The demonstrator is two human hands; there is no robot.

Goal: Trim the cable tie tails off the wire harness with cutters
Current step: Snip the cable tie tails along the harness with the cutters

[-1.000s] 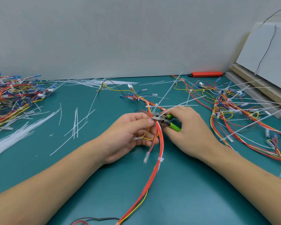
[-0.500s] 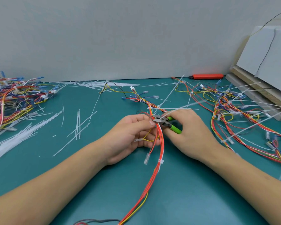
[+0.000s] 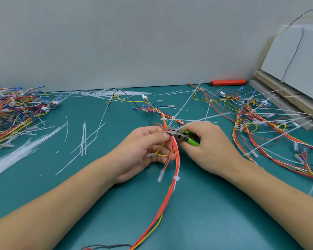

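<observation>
An orange, red and yellow wire harness [image 3: 173, 192] runs from the bottom edge up between my hands on the teal table [image 3: 215, 213]. My left hand [image 3: 143, 150] pinches the bundle just left of the cutter jaws. My right hand [image 3: 208, 147] grips the green-handled cutters [image 3: 183, 135], whose metal jaws meet the bundle at a cable tie. That tie's long white tail [image 3: 204, 119] slants up to the right from the jaws. Lower down on the harness sits a trimmed white tie [image 3: 176, 178].
A tangled pile of harnesses [image 3: 9, 112] lies at the left, another with long tie tails [image 3: 264, 120] at the right. Cut white tails [image 3: 83, 139] litter the table left of my hands. An orange tool [image 3: 228, 82] lies by the wall; boards [image 3: 287, 98] lean at far right.
Both hands keep their grips at the same spot on the harness. The view has shifted slightly; the cutter jaws stay at the tie.
</observation>
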